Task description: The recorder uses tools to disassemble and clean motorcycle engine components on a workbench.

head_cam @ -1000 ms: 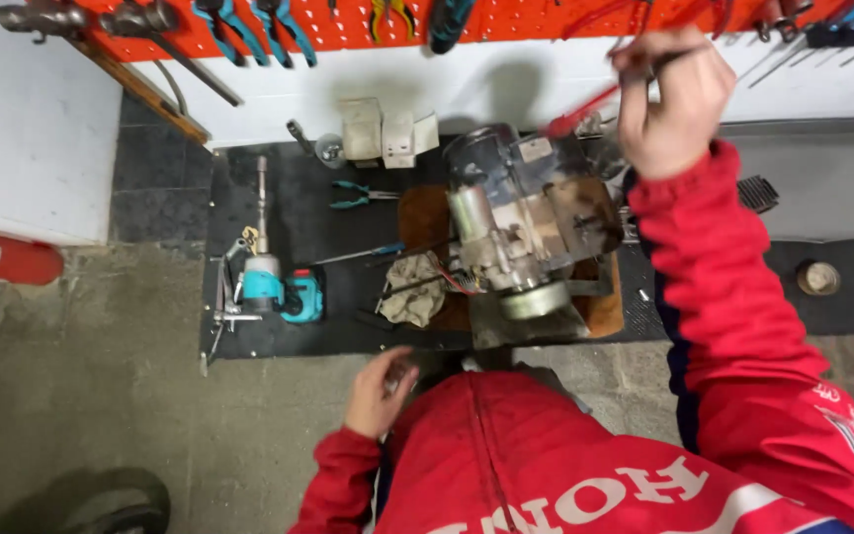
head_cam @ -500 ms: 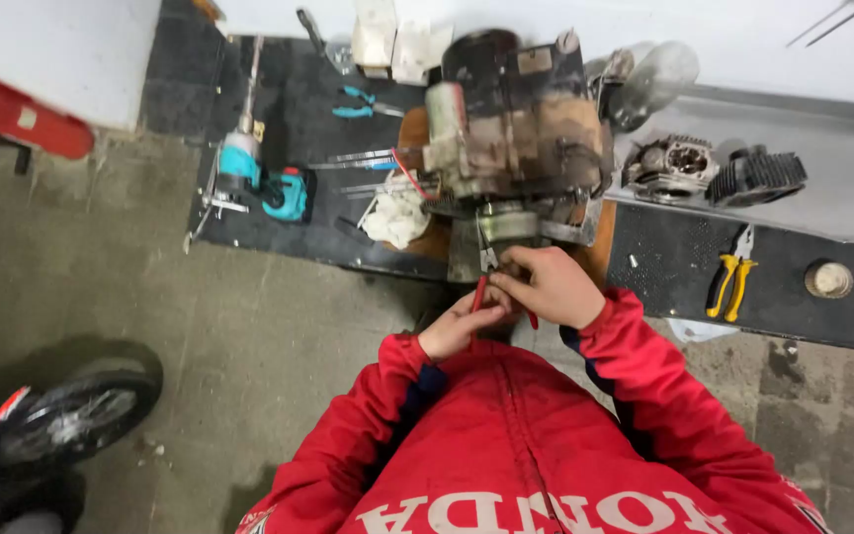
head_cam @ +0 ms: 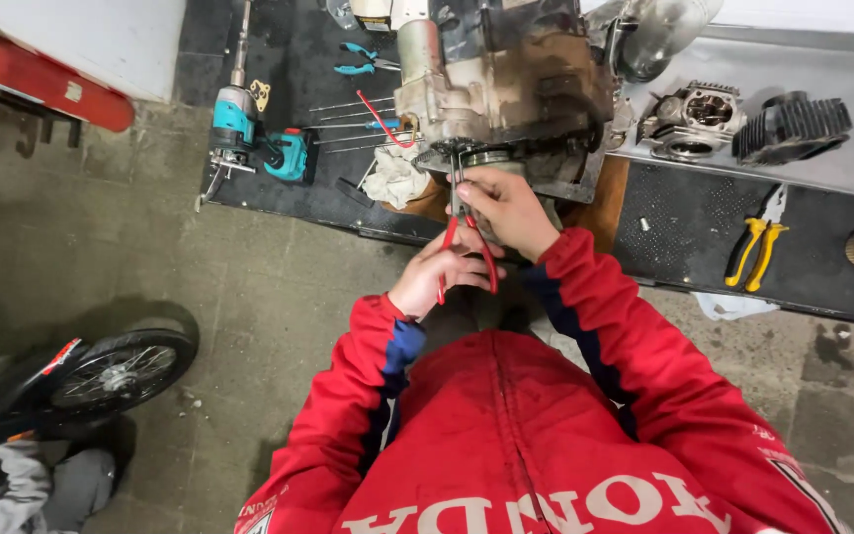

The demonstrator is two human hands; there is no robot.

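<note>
Grey concrete floor [head_cam: 200, 267] runs under a low black rubber-matted bench [head_cam: 684, 227] that carries a grimy metal motorcycle engine block [head_cam: 506, 79] standing on a brown wooden board [head_cam: 605, 193]; both hands meet just below the engine's near face; the right hand [head_cam: 506, 208] is closed around the upper part of a pair of red-handled pliers [head_cam: 467, 247], whose tips reach up to a round part on the engine's underside edge; the left hand [head_cam: 437, 277] curls around the red handles lower down, fingers partly bent; a crumpled white rag [head_cam: 392, 178] lies just left of the pliers' tips; a teal cordless drill [head_cam: 249, 138] rests further left on the mat, near thin steel rods [head_cam: 348, 124]; yellow-handled pliers [head_cam: 755, 252] lie well to the right, beyond a finned grey cylinder head [head_cam: 694, 119]; a small spoked wheel [head_cam: 121, 371] sits on the floor at lower left.
</note>
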